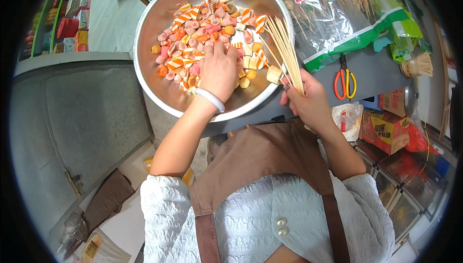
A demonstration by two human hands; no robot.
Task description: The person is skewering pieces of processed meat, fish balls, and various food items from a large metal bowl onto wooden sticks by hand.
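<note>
A large steel bowl [148, 78] holds a heap of small pieces of food [213, 27], pink, orange, yellow and orange-and-white striped. Into this heap reaches my left hand [219, 71], a pale bangle on its wrist; its fingertips are hidden among the pieces, so whether it grips one cannot be told. At the bowl's right rim my right hand [307, 96] is closed around a bundle of thin wooden skewers [285, 49]. One skewer stands apart from the bundle, with a pale yellow cube-like piece [274, 74] on it near my right fingers.
Clear plastic bags [336, 24] with filled skewers lie at the upper right of the grey table [379, 71]. Scissors [345, 82] with red and yellow handles lie below them. A container of sticks [416, 65] is at the right edge. Cartons [385, 131] stand lower right, near shelving.
</note>
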